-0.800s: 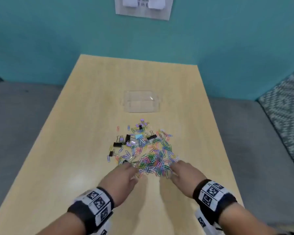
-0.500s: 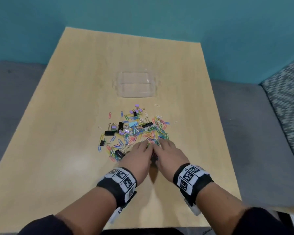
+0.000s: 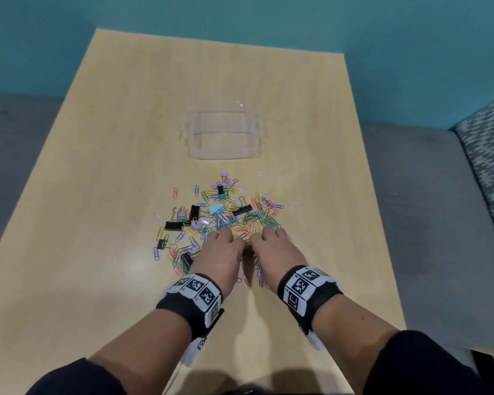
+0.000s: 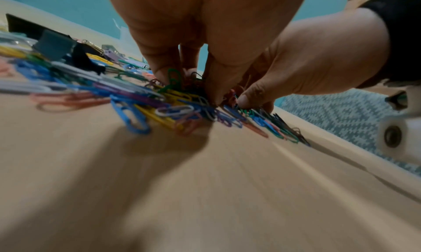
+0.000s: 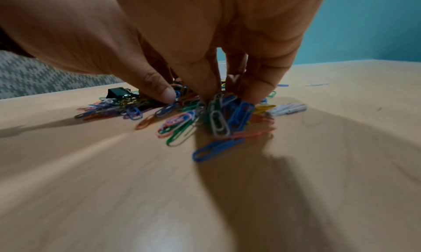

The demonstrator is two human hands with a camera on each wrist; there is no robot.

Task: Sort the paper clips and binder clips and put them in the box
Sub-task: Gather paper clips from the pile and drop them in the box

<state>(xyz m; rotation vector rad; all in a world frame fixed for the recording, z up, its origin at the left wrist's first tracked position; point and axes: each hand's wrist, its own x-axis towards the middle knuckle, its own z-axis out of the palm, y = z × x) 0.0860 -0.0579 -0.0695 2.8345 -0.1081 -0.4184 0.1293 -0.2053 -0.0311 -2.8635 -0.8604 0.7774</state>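
A loose pile of coloured paper clips [image 3: 240, 220] mixed with black binder clips [image 3: 242, 210] and purple binder clips [image 3: 224, 175] lies mid-table. The clear plastic box [image 3: 224, 135] stands just beyond it, with nothing visible inside. My left hand [image 3: 226, 238] and right hand [image 3: 268, 236] sit side by side on the near part of the pile. In the left wrist view my left hand [image 4: 189, 82] curls fingers and thumb round a clump of paper clips [image 4: 173, 97]. My right hand [image 5: 205, 95] does the same with other paper clips [image 5: 218, 119].
The wooden table [image 3: 97, 252] has bare surface to the left, right and near side of the pile. A black binder clip [image 3: 187, 259] lies by my left wrist. Grey floor and a patterned seat [image 3: 491, 155] flank the table; a teal wall stands behind.
My hands, apart at the pile's near edge 0.8 s ago, have come together and dug into the clips. Since half a second ago they have barely moved.
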